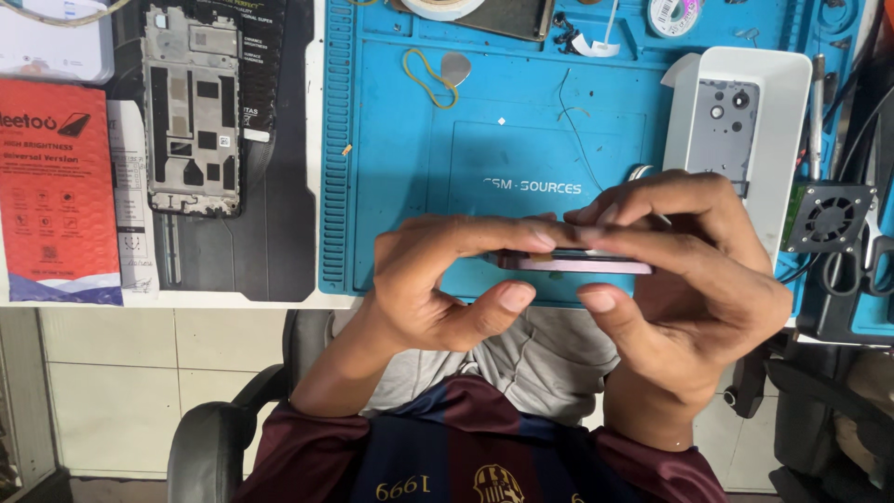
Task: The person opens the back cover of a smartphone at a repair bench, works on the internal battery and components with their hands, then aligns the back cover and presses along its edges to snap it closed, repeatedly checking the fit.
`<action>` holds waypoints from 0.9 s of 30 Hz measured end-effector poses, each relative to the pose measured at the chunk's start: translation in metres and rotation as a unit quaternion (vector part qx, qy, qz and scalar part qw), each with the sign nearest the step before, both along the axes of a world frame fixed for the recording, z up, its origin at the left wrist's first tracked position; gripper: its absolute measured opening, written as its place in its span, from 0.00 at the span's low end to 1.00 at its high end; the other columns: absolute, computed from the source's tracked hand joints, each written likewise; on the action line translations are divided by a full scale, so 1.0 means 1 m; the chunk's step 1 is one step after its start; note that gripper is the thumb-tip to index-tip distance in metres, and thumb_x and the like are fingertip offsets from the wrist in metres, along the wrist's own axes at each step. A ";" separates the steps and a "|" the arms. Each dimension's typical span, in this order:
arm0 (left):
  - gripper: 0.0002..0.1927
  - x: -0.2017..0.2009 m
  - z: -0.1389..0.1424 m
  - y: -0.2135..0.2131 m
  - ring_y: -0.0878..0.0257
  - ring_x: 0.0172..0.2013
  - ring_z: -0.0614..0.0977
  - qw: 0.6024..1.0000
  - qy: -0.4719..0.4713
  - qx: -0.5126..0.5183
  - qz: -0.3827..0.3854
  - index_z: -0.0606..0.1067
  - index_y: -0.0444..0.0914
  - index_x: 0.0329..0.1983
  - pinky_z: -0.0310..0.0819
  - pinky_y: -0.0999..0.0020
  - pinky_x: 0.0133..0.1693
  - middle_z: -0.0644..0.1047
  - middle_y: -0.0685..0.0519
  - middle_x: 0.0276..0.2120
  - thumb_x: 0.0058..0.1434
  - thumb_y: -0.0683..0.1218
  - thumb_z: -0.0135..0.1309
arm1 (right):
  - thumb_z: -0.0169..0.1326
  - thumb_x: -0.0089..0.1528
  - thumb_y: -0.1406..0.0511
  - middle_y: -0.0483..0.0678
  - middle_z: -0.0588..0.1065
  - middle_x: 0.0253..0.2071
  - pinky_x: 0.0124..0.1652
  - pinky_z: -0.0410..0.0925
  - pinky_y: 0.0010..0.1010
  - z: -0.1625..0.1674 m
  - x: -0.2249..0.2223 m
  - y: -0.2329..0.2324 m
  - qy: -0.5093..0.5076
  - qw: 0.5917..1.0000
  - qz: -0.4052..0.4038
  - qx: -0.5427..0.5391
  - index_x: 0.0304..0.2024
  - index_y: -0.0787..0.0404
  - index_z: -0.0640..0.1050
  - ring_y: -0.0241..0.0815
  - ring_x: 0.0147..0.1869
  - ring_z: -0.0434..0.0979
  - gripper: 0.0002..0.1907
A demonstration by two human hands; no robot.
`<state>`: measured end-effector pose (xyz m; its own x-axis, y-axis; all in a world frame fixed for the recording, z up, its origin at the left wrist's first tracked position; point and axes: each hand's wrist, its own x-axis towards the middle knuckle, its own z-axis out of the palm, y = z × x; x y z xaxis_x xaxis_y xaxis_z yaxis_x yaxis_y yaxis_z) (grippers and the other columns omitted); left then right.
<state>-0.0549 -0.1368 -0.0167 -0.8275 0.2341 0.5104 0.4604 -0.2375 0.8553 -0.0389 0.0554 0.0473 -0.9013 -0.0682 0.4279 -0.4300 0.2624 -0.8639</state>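
Note:
A thin pink phone (596, 265) is held edge-on, level, just above the front edge of a blue repair mat (391, 186). My left hand (438, 279) pinches its left end, fingers on top and thumb underneath. My right hand (689, 270) grips the right end the same way, fingers laid along the top and thumb below. Most of the phone is hidden by my fingers.
A stripped phone frame (191, 112) lies on a dark mat at the left, beside a red package (56, 186). On the blue mat are a yellow rubber band (426, 79) and a white stand with a grey phone back (731, 121). A small fan (829, 217) and scissors (852, 270) sit at the right.

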 end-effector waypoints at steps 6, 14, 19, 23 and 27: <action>0.07 0.000 -0.003 0.003 0.53 0.49 0.88 0.998 0.057 -0.001 0.014 0.75 0.33 0.52 0.85 0.57 0.57 0.83 0.46 0.46 0.73 0.40 0.57 | 0.69 0.56 0.68 0.53 0.75 0.40 0.45 0.79 0.33 0.003 -0.002 0.000 0.016 1.000 0.018 0.011 0.41 0.68 0.82 0.45 0.43 0.80 0.13; 0.12 -0.007 -0.005 -0.010 0.50 0.54 0.86 0.984 0.162 -0.024 -0.072 0.74 0.34 0.51 0.80 0.47 0.60 0.83 0.43 0.46 0.72 0.45 0.60 | 0.71 0.53 0.63 0.50 0.76 0.38 0.48 0.78 0.40 -0.008 0.009 -0.004 0.036 0.997 0.046 -0.046 0.37 0.64 0.82 0.46 0.42 0.81 0.15; 0.22 0.006 -0.007 -0.013 0.51 0.53 0.86 0.986 0.135 -0.015 -0.100 0.72 0.35 0.51 0.81 0.47 0.61 0.83 0.46 0.45 0.65 0.53 0.65 | 0.72 0.50 0.61 0.49 0.76 0.36 0.46 0.79 0.44 -0.023 0.021 0.000 0.018 0.993 0.088 -0.080 0.34 0.63 0.83 0.47 0.42 0.80 0.16; 0.20 0.017 -0.011 -0.017 0.52 0.53 0.87 0.984 0.141 -0.025 -0.105 0.70 0.38 0.50 0.81 0.46 0.63 0.84 0.47 0.45 0.66 0.53 0.65 | 0.72 0.50 0.61 0.48 0.76 0.36 0.48 0.78 0.45 -0.033 0.033 -0.002 -0.001 0.989 0.087 -0.119 0.33 0.62 0.83 0.45 0.42 0.80 0.15; 0.21 0.019 -0.016 -0.017 0.52 0.53 0.87 0.980 0.159 -0.021 -0.115 0.70 0.37 0.49 0.81 0.46 0.62 0.83 0.46 0.47 0.67 0.54 0.64 | 0.73 0.50 0.62 0.48 0.76 0.36 0.47 0.78 0.47 -0.039 0.038 0.001 0.004 0.986 0.107 -0.126 0.33 0.62 0.82 0.46 0.43 0.80 0.14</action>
<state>-0.0357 -0.1535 -0.0325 -0.5508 0.4217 0.7202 0.6436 -0.3348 0.6882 -0.0007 0.0561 0.0082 -0.8744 -0.1479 0.4620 -0.4588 -0.0572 -0.8867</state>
